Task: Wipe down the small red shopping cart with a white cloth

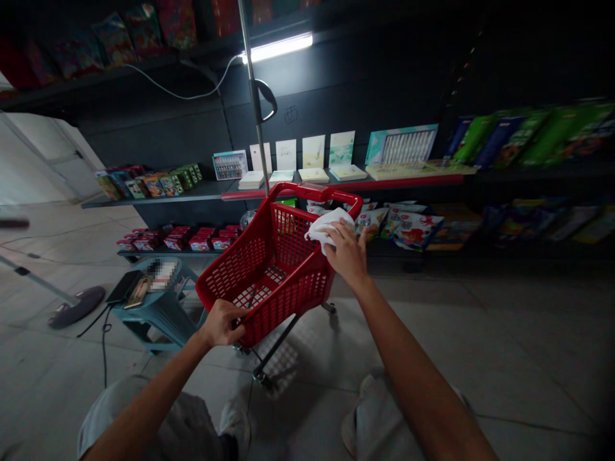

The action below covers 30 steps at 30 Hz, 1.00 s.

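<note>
A small red plastic shopping cart (288, 301) stands on the floor in front of me, its handle end towards the shelves on the right. My left hand (225, 323) is closed around the near rim at the cart's left end. My right hand (346, 246) presses a crumpled white cloth (327, 225) against the rim near the handle (314, 191). The cloth covers that corner of the cart. Inside the basket, the slotted bottom shows through the opening.
A blue-grey stool (168, 317) with a dark device and papers stands left of the cart. Behind run dark shelves (187, 195) with boxes, books and snack bags (417, 229). A metal pole (254, 96) rises behind the cart. A round stand base (77, 307) and cables lie at left.
</note>
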Available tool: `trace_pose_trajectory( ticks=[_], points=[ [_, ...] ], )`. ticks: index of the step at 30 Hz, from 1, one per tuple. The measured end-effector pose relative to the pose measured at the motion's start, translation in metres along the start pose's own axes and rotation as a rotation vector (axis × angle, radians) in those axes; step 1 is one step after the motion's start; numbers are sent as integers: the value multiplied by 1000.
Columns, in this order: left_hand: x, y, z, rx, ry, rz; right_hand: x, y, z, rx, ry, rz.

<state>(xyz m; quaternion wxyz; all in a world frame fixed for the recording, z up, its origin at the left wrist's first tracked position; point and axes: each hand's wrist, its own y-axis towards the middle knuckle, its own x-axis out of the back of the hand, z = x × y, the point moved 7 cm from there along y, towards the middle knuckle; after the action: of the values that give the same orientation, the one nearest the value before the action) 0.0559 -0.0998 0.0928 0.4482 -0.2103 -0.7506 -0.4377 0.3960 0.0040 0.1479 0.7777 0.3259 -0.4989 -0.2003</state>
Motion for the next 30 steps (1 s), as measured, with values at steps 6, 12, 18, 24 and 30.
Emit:
trace_pose_trajectory(
  ticks=[6, 12, 18, 24, 30],
  points=[
    [0, -4, -4, -42, -32, 4, 5, 13, -12, -60, -25, -35],
    [6, -12, 6, -48, -30, 13, 8, 12, -6, -35, -79, -24],
    [12, -25, 35, -10, 51, 100, 13, 10, 11, -1, -97, -21],
    [15, -35, 73, 78, 275, 220, 18, 2, 28, 20, -86, -27],
    [41, -55, 101, 297, 484, -24, 33, -13, 49, 76, -143, 10]
  ],
)
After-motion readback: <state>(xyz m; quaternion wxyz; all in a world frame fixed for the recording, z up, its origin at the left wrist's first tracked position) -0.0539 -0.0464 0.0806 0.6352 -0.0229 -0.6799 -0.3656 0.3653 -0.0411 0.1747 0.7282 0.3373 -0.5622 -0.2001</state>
